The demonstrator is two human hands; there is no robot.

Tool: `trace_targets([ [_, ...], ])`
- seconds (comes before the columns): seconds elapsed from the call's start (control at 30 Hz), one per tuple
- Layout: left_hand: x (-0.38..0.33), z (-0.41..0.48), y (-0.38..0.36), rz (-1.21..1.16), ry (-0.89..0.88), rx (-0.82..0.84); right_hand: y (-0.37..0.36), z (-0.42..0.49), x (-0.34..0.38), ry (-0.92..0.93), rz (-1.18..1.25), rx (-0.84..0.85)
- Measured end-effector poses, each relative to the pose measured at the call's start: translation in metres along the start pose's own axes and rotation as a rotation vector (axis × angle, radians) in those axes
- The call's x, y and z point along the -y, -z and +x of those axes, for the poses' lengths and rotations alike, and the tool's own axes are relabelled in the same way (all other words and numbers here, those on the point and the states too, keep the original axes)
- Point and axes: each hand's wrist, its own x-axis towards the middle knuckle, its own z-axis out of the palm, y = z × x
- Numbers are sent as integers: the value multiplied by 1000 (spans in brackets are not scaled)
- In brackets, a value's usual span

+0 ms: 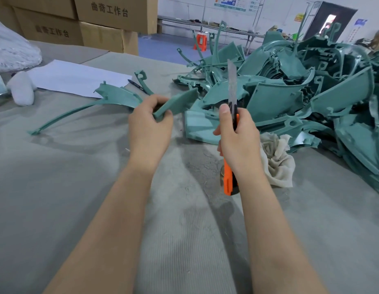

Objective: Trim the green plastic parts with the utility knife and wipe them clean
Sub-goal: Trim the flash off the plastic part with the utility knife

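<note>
Both forearms enter from 6 o'clock. Right hand (237, 134): fingers curled round the utility knife (229, 177), which has an orange handle. The thumb is pressed up near the blade, and the blade is out, pointing to 12. Left hand (149, 124), at 9 o'clock of the right: thumb and curled fingers pinch the near end of a green plastic part (178, 102), held above the table (78, 177), which has a grey felt-like top.

A crumpled rag (277, 158) lies at 3 o'clock of the right hand, against the pile of green parts (301, 92) that fills 1–3 o'clock. A long curved green piece (118, 96) lies flat at 10, just beyond the left hand. At 11 are a white paper sheet (78, 78) and a pen (137, 84) at its right edge. A white wrapped bundle (12, 52) sits at far 10.

Stacked cardboard boxes (112, 13) at far 11 are closed, so I cannot tell the contents. The room has a blue floor, an orange stool (200, 41) at 12, and a long bench (226, 28) along a white wall.
</note>
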Motion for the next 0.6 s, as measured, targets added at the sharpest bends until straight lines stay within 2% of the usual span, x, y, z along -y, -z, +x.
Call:
trace_targets([
  [0.1, 2, 1, 1, -48, 77, 52, 1, 1, -4, -25, -101, -18],
  [0.23, -2, -4, -1, -121, 9, 165, -4, 1, -8, 9, -180, 1],
  [0.4, -1, -9, -6, -119, -6, 390, -3, 4, -17, 12, -244, -51],
  [0.6, 5, -8, -3, -96, 31, 454, -4, 3, -24, -16, -289, -32],
])
